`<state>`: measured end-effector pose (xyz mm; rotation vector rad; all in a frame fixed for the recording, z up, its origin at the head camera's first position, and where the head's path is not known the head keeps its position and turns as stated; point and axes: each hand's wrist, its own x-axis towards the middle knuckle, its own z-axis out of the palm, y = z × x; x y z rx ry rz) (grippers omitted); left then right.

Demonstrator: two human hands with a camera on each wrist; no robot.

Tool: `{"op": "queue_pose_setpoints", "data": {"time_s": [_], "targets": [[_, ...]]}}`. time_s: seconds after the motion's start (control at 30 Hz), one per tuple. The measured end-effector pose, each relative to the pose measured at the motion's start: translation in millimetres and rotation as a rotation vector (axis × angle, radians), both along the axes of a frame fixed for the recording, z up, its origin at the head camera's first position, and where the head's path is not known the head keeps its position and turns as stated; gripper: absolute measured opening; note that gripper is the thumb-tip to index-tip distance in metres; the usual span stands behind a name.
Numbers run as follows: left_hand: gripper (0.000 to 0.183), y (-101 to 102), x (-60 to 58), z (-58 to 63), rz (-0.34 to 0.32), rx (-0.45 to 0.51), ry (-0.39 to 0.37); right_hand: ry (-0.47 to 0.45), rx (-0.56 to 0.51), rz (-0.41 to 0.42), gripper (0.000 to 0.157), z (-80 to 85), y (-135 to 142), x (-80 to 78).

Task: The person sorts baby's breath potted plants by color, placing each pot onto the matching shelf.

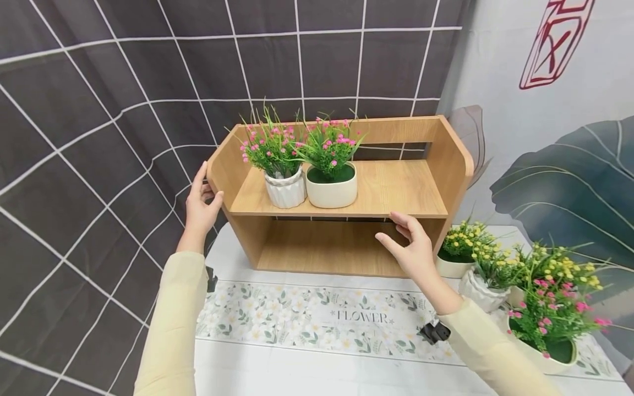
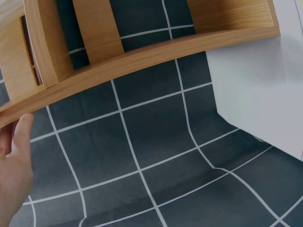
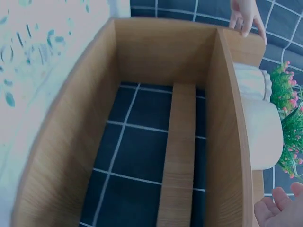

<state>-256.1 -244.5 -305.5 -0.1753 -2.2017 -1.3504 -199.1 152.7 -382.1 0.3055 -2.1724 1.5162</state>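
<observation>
A light wooden two-tier shelf (image 1: 396, 190) stands against the dark tiled-pattern backdrop. Fingers of my left hand (image 1: 200, 206) rest along the outer edge of its left side panel, thumb apart near the front. Loosely bent and holding nothing, my right hand (image 1: 413, 250) is before the right part of the middle board, its fingertips close to the board's front edge. On the upper tier sit two pots of pink flowers: a ribbed white pot (image 1: 286, 190) at left and a smooth oval cream pot (image 1: 332, 190) beside it. The lower tier (image 3: 163, 52) shows bare wood.
Right of the shelf stand several more potted plants, among them yellow flowers (image 1: 465, 236) and a pink-flowered plant (image 1: 550, 316). A floral runner (image 1: 307, 319) lettered FLOWER lies across the white tabletop in front. Dark gridded cloth (image 2: 156, 156) hangs at left and behind.
</observation>
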Motion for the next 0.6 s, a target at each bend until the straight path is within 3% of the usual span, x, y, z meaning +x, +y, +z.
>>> {"op": "queue_pose_setpoints", "data": {"time_s": [0.17, 0.6], "targets": [[0.066, 0, 0.1, 0.0, 0.001, -0.007, -0.008, -0.011, -0.083, 0.042, 0.048, -11.7, 6, 14.5], [0.067, 1, 0.5, -0.5, 0.016, -0.013, -0.028, -0.013, 0.024, 0.055, 0.049, -46.6, 15, 41.2]]}}
